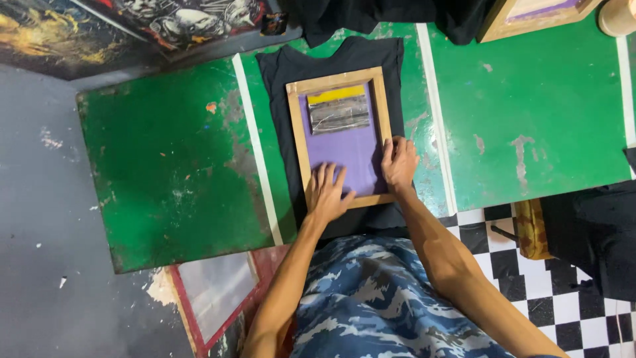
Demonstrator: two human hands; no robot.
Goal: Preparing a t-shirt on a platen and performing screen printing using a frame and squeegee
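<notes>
Both flat, open palms, left hand [326,193] and right hand [399,161], press the wooden-framed purple printing screen [341,136] onto the black T-shirt [278,79]; grey ink [338,113] lies unspread, judging the print not yet pulled.

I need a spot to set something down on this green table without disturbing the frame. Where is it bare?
Two bare patches: the green table left of the white stripe, and the stretch right of the other stripe. Between the stripes it is crowded: black shirt, wooden screen frame, left hand and right hand pressing on it.
</notes>
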